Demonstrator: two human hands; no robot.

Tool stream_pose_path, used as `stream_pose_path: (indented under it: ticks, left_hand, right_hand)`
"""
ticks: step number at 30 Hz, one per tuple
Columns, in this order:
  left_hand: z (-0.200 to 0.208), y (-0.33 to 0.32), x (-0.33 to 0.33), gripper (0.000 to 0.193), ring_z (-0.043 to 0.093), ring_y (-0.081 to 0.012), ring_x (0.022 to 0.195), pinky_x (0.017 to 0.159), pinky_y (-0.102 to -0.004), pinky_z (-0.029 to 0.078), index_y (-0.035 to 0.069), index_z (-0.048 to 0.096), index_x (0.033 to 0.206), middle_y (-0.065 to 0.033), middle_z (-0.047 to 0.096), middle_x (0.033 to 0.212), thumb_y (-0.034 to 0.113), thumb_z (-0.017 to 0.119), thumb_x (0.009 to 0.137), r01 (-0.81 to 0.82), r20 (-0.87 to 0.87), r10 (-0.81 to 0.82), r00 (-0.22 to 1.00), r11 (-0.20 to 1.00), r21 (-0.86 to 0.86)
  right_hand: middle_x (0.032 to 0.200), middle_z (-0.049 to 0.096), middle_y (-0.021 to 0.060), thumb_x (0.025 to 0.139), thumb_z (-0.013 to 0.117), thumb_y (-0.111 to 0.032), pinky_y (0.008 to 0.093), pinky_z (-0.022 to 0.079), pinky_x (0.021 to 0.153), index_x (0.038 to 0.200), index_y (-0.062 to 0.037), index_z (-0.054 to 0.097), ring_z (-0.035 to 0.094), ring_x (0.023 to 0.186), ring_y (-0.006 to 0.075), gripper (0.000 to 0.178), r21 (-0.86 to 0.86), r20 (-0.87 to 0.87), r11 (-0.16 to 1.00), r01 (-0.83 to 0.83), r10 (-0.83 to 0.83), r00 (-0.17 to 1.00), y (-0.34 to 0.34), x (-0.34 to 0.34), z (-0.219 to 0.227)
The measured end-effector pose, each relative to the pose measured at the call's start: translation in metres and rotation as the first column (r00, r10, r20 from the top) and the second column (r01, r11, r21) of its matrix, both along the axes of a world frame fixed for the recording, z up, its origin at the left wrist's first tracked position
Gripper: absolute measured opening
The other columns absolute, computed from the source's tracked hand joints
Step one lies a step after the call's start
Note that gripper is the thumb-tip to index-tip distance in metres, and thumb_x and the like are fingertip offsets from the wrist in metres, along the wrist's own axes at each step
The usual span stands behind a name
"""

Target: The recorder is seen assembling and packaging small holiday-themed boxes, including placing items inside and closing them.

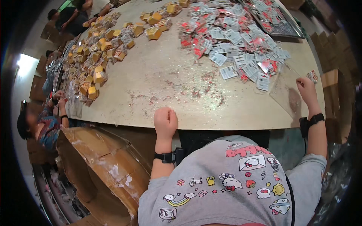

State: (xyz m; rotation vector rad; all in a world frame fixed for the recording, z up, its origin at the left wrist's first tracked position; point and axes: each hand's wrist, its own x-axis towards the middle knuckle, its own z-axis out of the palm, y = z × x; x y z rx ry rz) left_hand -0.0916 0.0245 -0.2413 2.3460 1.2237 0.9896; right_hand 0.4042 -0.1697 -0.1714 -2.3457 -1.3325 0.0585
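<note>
My left hand (166, 118) is closed in a fist at the near edge of the pale table (151, 75). Nothing shows in it. Farther right, my right hand (306, 88) is also curled into a fist over the table, with no object visible between its fingers. Just beyond it lies a small red-and-white packet (312, 76). A clear plastic sheet or bag (283, 90) is spread to the left of that hand. The nearest part of a large heap of flat white-and-red packets (241, 49) lies past this plastic. Red and shiny specks (203, 88) are scattered on the tabletop ahead of my hands.
Many yellow hexagonal boxes (100, 75), mixed with clear wrapping, cover the table's left side. A metal tray (286, 30) holding more packets stands at the far right. An opened cardboard carton (109, 162) sits below the table at left. Co-workers (47, 124) are along the left side.
</note>
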Motion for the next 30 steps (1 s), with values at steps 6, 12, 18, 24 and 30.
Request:
stream_pose_path:
  ticks: [6,12,18,24,30]
  left_hand:
    - [0.038,0.032,0.086,0.027,0.052,-0.0338,0.098,0.084,-0.0413,0.042,0.004,0.058,0.1,-0.0164,0.054,0.106,0.01,0.063,0.074,0.44,-0.207,-0.415,0.886,0.893,0.091]
    - [0.038,0.048,0.154,0.02,0.051,-0.0337,0.098,0.084,-0.0411,0.043,0.005,0.055,0.091,-0.0145,0.055,0.105,0.007,0.061,0.072,0.612,-0.331,-0.589,0.737,0.79,-0.043]
    - [0.03,0.062,0.167,0.006,0.055,-0.0312,0.088,0.076,-0.0367,0.045,0.003,0.055,0.078,-0.0117,0.06,0.089,0.005,0.06,0.075,0.591,-0.312,-0.577,0.755,0.805,-0.059]
    - [0.088,0.101,0.162,0.006,0.057,-0.0172,0.078,0.071,-0.0293,0.045,0.003,0.058,0.086,-0.0049,0.06,0.084,0.008,0.06,0.083,0.504,0.314,-0.439,0.842,0.847,-0.167]
    - [0.159,0.144,0.108,0.008,0.055,-0.0096,0.073,0.069,-0.0235,0.045,0.003,0.055,0.094,-0.0022,0.058,0.079,0.01,0.055,0.089,0.562,0.713,-0.237,0.661,0.785,-0.261]
  right_hand:
    - [0.077,0.057,0.0149,0.077,0.058,-0.002,0.0332,0.046,0.064,0.084,0.0015,0.057,0.057,0.071,0.0285,0.008,0.002,0.016,0.998,-0.068,0.068,0.998,-0.023,-0.025,-0.003]
    - [0.077,0.057,0.0147,0.077,0.059,-0.003,0.0338,0.045,0.063,0.083,0.0012,0.057,0.057,0.071,0.0283,0.008,0.088,-0.061,0.996,0.016,-0.01,0.998,-0.045,-0.045,-0.005]
    - [0.078,0.058,0.0146,0.078,0.06,-0.006,0.0351,0.046,0.065,0.084,0.0005,0.059,0.057,0.073,0.0305,0.009,0.095,-0.006,0.995,-0.003,0.003,1.0,-0.063,-0.036,-0.003]
    - [0.077,0.057,0.0144,0.077,0.061,-0.008,0.0357,0.045,0.064,0.083,0.0003,0.06,0.056,0.071,0.0309,0.01,0.063,-0.018,0.998,-0.011,0.012,1.0,-0.054,-0.031,-0.006]
    - [0.075,0.056,0.0143,0.078,0.06,-0.008,0.035,0.045,0.063,0.082,0.0007,0.059,0.056,0.07,0.0306,0.009,0.027,-0.044,1.0,-0.007,0.009,0.999,-0.05,-0.026,-0.02]
